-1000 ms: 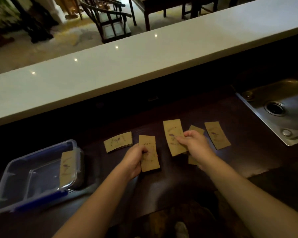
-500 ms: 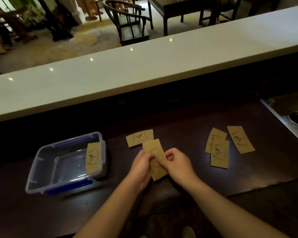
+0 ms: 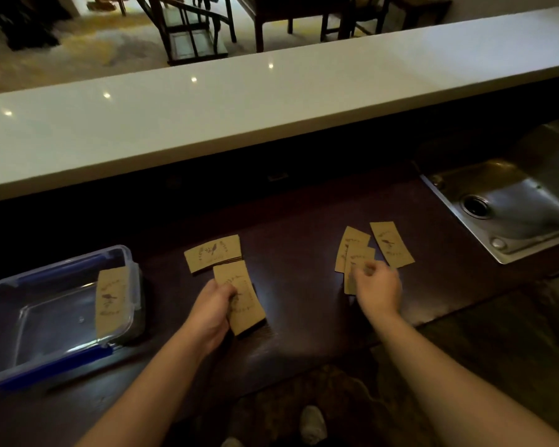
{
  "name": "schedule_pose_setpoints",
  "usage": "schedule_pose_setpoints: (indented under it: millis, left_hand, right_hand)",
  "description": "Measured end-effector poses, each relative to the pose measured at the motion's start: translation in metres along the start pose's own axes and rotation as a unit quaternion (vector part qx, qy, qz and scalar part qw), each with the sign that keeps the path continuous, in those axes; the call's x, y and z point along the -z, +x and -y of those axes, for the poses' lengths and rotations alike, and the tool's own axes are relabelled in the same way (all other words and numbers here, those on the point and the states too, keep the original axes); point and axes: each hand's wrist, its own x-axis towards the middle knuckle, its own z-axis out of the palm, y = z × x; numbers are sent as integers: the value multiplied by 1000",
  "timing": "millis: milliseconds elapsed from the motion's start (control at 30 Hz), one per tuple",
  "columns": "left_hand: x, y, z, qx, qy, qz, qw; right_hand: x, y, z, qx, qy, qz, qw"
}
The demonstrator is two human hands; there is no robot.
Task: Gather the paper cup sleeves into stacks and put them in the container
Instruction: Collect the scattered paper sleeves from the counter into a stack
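Observation:
Brown paper cup sleeves lie on a dark counter. My left hand (image 3: 212, 312) grips a small stack of sleeves (image 3: 242, 300) near the counter's front. Just behind it a second stack (image 3: 213, 253) rests flat. My right hand (image 3: 380, 290) reaches over three loose sleeves at the right, its fingers touching the nearest sleeve (image 3: 355, 266); another sleeve (image 3: 391, 243) lies beside it. A clear plastic container (image 3: 29, 321) with blue clips sits at the left, with one sleeve (image 3: 110, 300) leaning on its right wall.
A steel sink (image 3: 513, 201) is set into the counter at the right. A raised white bar top (image 3: 239, 101) runs along the back. Dark chairs and tables stand beyond it.
My right hand left the stack held in front of me and moved right onto the loose sleeves. My left hand keeps the stack alone. The camera view shifted slightly.

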Motion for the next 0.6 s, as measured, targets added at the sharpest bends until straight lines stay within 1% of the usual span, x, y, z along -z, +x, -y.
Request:
schedule_pose_setpoints:
  millis: [67,200,267,367,433,500,533,567,600]
  left_hand:
    - [0,1,1,0,3,-8,1000]
    - [-1,0,4,7,16,-20,1000]
    - [-1,-1,4,16,16,-29,999]
    - [-2,-3,2,24,17,-33,999]
    - [-1,-5,1,27,12,-36,999]
    - [-2,-7,0,35,10,-43,998]
    - [-2,-8,-1,40,14,-47,998]
    - [-3,-8,-2,44,18,-51,998]
    - [-4,-9,-3,46,16,-54,997]
  right_hand:
    - [1,8,-9,-13,-48,-16,999]
    - [-4,6,-10,-12,-141,8,990]
    - [-8,3,-7,0,-151,11,989]
    - [-10,3,-4,-7,-114,3,993]
    - [-9,6,-2,-9,-51,-1,999]
    - [-8,7,3,-27,89,10,996]
    - [-7,3,10,-49,187,38,980]
    - [-8,-4,18,-71,286,82,952]
    - [-10,-14,26,-82,361,137,919]
